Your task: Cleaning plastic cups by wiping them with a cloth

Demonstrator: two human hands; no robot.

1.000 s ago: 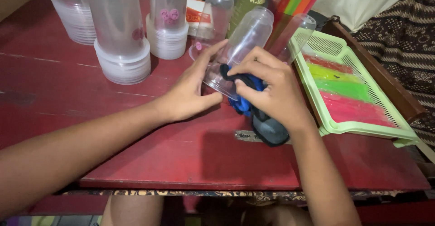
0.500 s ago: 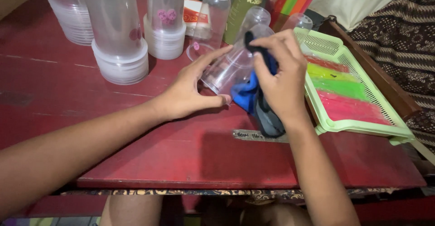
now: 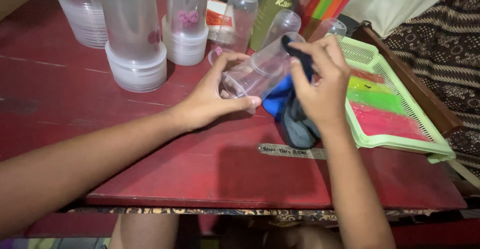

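A strip of pale tape [image 3: 292,151] lies on the red surface [image 3: 165,179] nearest the person; just beyond it the left hand [image 3: 212,99] has its grip clamped round the base end of a clear plastic cup [image 3: 257,71], held tilted on its side above the surface; the right hand [image 3: 322,81] has its grip closed on a blue and grey cloth [image 3: 292,114], pressing it to the cup's mouth; a green tray [image 3: 400,141] with coloured sheets sits just right; farther back stand stacks of clear cups [image 3: 132,39] and a green can [image 3: 272,9].
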